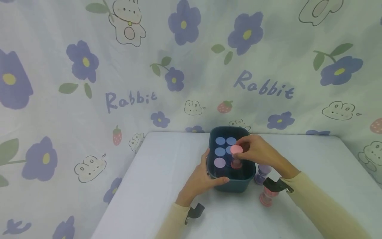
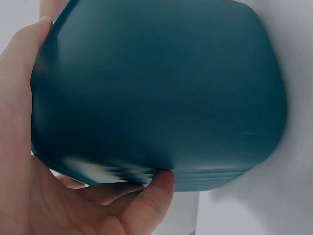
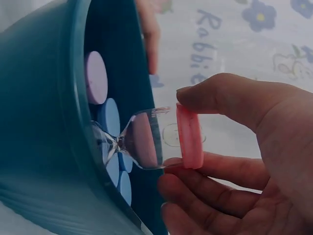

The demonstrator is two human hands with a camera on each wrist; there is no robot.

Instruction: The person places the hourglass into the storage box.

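Note:
My right hand (image 1: 258,151) pinches the pink top cap of a sand timer (image 1: 236,150) between thumb and fingers. The timer is upright, its lower end inside a dark teal plastic bin (image 1: 231,186). In the right wrist view its clear glass (image 3: 164,129) narrows at the waist below the pink cap (image 3: 190,137). Several sand timers with blue caps (image 1: 220,151) and one with a lilac cap (image 1: 220,162) stand in the bin. My left hand (image 1: 197,181) grips the bin's near left corner, thumb along the front, fingers round the left side.
Just right of the bin stands a purple sand timer (image 1: 262,173), partly behind my right wrist. Nearer to me is a pink sand timer (image 1: 266,198), its top overlapped by the black wrist camera mount (image 1: 277,185). A patterned curtain (image 1: 203,66) hangs behind the white table (image 1: 167,159).

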